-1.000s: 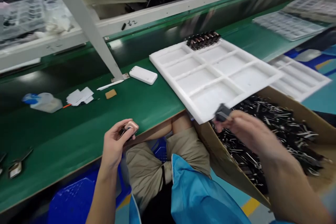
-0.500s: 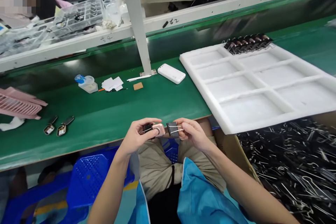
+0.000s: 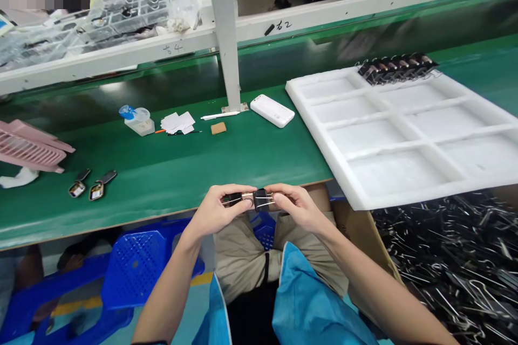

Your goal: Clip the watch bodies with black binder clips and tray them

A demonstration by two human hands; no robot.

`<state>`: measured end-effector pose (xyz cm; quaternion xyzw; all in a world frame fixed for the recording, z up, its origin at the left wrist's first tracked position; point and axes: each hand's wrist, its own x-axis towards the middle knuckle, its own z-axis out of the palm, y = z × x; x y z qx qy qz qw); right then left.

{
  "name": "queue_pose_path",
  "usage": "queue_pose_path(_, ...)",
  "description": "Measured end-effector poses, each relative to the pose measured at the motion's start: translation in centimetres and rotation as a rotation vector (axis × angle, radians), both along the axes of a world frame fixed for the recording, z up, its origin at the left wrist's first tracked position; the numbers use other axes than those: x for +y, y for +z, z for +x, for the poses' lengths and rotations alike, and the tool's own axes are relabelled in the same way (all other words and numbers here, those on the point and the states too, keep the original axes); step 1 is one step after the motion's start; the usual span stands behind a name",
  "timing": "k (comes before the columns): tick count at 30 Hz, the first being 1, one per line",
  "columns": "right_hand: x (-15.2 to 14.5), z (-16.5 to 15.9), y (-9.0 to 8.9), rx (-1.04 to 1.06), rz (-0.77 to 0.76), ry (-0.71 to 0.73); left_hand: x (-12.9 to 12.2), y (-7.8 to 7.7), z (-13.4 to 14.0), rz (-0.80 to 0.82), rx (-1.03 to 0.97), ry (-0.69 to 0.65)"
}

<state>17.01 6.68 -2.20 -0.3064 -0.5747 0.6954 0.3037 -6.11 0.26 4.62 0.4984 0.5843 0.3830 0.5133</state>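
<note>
At the bench's front edge, my left hand (image 3: 212,211) is closed on a small rose-gold metal-looking piece (image 3: 248,197). A black binder clip (image 3: 233,199) sits on that piece's left end, partly hidden by my fingers. My right hand (image 3: 298,207) pinches the wire handles of another black binder clip (image 3: 261,201), which meets the piece's right end. I cannot tell whether its jaws are fully around the piece. Two small gold-rimmed cases with dark flaps (image 3: 97,191) lie on the green bench (image 3: 182,164) to the left.
A white foam tray (image 3: 360,194) lies at the right, with a row of clipped pieces (image 3: 399,68) at its back. Below it stands a box of binder clips (image 3: 453,264). A white power bank (image 3: 272,110), pen (image 3: 220,116) and bottle (image 3: 140,124) lie near the post (image 3: 226,38).
My right hand has brought its binder clip leftward, from beside the rose-gold piece to meet the piece's right end. The view has shifted slightly.
</note>
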Motion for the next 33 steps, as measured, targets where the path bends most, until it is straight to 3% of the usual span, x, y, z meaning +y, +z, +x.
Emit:
queue_pose_path(4,0.4,-0.1,0.9,-0.022,0.014,0.028,-0.1,-0.1,-0.2,0.004,-0.009,-0.026)
queue_pose_path(10,2.1,-0.3,4.7,-0.132,0.164,0.238,1.2,0.5,0.6,0.006,0.046,-0.079)
queue_pose_path(12,3.7,0.2,5.6,-0.178,0.116,0.230,2.1,0.5,0.1,0.063,0.042,-0.074)
queue_pose_path(14,6.3,1.6,6.2,-0.237,0.072,0.099,2.7,0.0,-1.5,0.163,0.053,0.025)
queue_pose_path(16,10.1,4.0,6.9,-0.364,0.134,-0.157,2.9,-1.3,-4.1,0.238,0.143,0.190)
queue_pose_path(18,15.0,7.0,7.6,-0.529,0.271,-0.470,2.4,-3.3,-6.8,0.212,0.347,0.350)
queue_pose_path(19,17.6,8.6,8.0,-0.569,0.307,-0.562,2.1,-4.4,-8.0,0.186,0.489,0.409)
queue_pose_path(23,27.3,13.3,8.8,-0.778,0.454,-0.870,0.9,-7.8,-9.9,0.340,0.956,0.447)
queue_pose_path(27,33.3,14.7,7.8,-0.987,0.508,-0.931,0.8,-8.8,-9.1,0.464,1.078,0.455)
queue_pose_path(33,37.5,14.0,5.0,-1.220,0.541,-0.901,0.8,-8.6,-8.6,0.494,1.075,0.527)
